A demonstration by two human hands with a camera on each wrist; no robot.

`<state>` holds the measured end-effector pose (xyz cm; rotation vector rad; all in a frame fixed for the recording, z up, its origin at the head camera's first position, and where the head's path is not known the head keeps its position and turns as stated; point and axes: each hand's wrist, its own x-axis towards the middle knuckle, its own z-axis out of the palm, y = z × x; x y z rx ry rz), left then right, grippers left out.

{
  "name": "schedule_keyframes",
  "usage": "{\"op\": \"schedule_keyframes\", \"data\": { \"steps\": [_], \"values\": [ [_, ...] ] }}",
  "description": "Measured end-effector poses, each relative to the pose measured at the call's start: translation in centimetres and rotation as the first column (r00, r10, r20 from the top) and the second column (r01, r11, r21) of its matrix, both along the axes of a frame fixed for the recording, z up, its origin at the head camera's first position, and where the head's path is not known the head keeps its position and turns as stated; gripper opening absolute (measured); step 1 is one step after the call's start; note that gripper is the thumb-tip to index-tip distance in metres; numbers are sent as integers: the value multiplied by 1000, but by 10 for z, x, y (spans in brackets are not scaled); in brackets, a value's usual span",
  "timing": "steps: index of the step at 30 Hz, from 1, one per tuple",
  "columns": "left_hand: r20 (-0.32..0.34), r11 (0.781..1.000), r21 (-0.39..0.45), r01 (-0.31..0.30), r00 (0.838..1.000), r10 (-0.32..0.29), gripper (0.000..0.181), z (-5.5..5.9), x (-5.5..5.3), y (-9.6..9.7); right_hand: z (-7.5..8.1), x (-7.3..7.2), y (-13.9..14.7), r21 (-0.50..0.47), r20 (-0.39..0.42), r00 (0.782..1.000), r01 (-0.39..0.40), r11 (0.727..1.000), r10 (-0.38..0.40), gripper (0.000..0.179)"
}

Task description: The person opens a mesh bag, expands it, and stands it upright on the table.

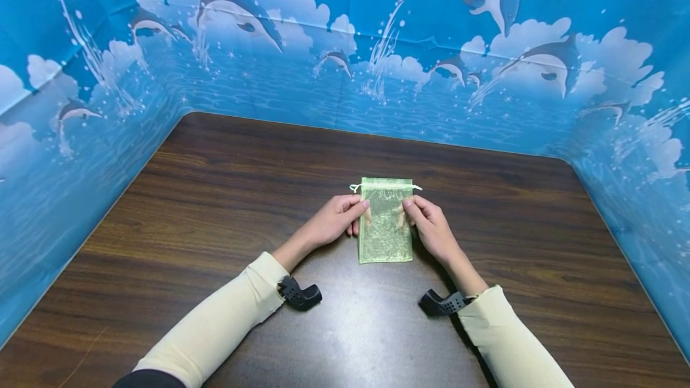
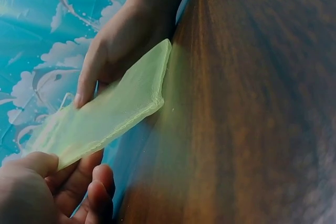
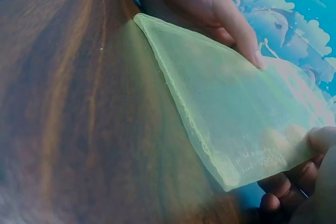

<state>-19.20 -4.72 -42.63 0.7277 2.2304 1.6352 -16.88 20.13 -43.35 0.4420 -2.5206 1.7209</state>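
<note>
A light green sheer drawstring pouch (image 1: 386, 229) is held flat between both hands, its corded top pointing away from me. My left hand (image 1: 338, 218) pinches the left edge below the cord, thumb on top and fingers behind. On the opposite edge my right hand (image 1: 431, 226) pinches at about the same height, and its fingers show faintly through the mesh. In the left wrist view the pouch (image 2: 115, 108) is tilted, its seamed bottom close over the table. The right wrist view shows the pouch (image 3: 220, 108) spread between the two thumbs, with nothing visible inside.
The dark wood-grain table (image 1: 242, 178) reaches back to a blue dolphin-print cloth (image 1: 302, 88) that stands around its far and side edges. Each wrist wears a black camera mount, the left mount (image 1: 299, 295) and the right mount (image 1: 444, 303), over cream sleeves.
</note>
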Motion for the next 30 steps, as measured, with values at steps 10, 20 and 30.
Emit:
{"op": "schedule_keyframes", "data": {
  "steps": [10, 20, 30],
  "values": [
    [-5, 1000, 3, -9, 1000, 9, 36, 3, -2, 0, 3, -1, 0, 10, 4, 1000, 26, 1000, -26, 36],
    [-7, 1000, 4, -26, 1000, 26, 35, 1, -1, -1, 2, 0, 1, 4, -12, 1000, 7, 1000, -7, 40],
    [40, 997, 17, -78, 996, 77, 36, 1, 0, 0, 1, 1, 0, 17, 11, 999, -32, 999, 31, 37]
  ]
}}
